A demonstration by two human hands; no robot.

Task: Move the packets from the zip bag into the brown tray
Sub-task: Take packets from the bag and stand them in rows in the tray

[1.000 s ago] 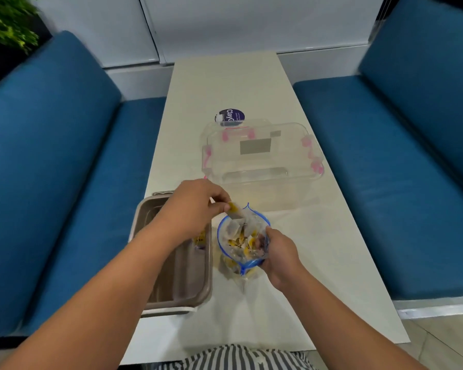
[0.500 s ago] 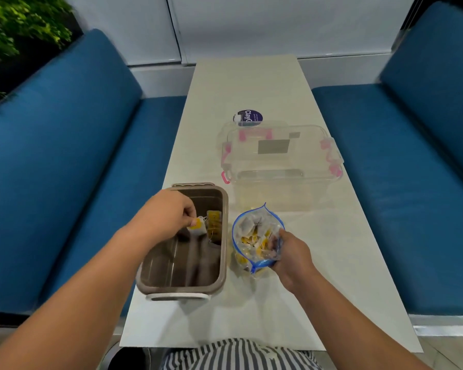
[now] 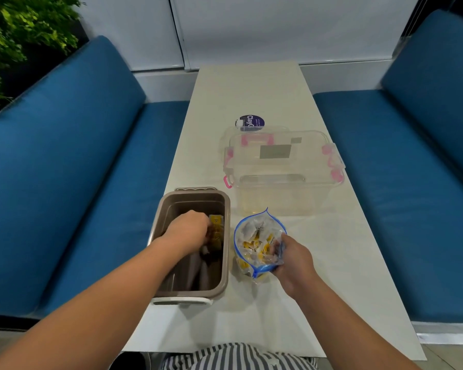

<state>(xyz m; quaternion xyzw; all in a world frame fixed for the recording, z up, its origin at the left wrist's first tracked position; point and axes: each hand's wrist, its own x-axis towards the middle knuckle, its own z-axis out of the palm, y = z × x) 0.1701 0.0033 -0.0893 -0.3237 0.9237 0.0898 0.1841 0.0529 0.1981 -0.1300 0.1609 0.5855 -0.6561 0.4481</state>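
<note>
In the head view, the packets are looking small, flat and very light: paper sachets with yellow print, soft enough to bend and likely to slide over one another. Most are lying loose inside the zip bag, which is standing open-mouthed on the tabletop, just to the right of the brown tray and nearly touching its wall. A light pinch on one sachet's edge or corner should be enough. A harder squeeze would only crumple it, and a deep grab risks dragging out several at once. The bag itself is thin, limp film and needs steadying at its rim, or it will probably slump or tip.

The right grip is doing just that. It is coming in from the near right with the forearm low over the tabletop, fingers and thumb pinching the near edge of the bag and holding its mouth wide.

The left grip is reaching down into the tray, knuckles up and wrist bent. It is sitting against a few yellow packets leaning on the tray's right inner wall. Its fingertips are hiding under the hand, so I cannot tell whether it is holding a packet.
</note>
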